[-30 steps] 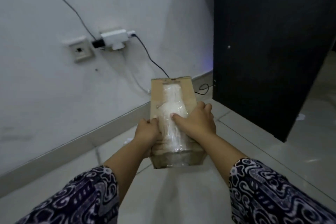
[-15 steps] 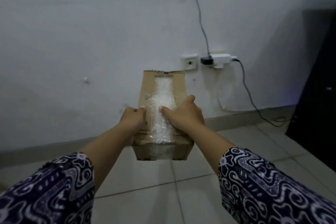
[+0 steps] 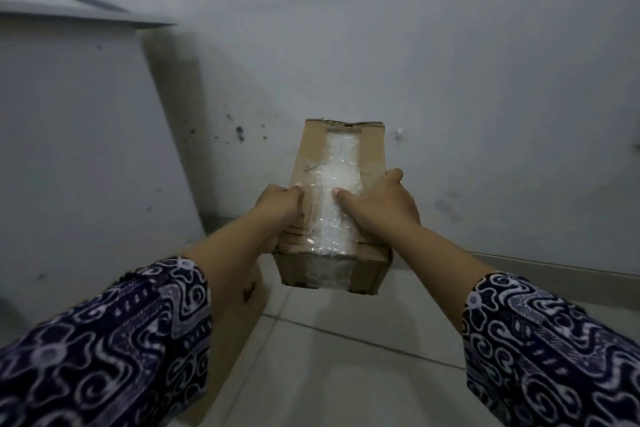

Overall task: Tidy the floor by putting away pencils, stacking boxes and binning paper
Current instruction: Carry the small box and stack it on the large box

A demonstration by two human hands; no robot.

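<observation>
Dim grey scuffed wall meets pale tiled floor; white cabinet at left.

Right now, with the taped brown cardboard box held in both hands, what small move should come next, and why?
Probably carry the taped brown cardboard box a little to the left and lower it onto the second brown cardboard box on the floor under the left forearm. Both the left hand and the right hand grip it in the air, and stacking needs it set down there.

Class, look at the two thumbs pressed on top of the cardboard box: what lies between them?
In the head view, a strip of clear, crinkled tape runs along the cardboard box lid between the left hand and right hand.
</observation>
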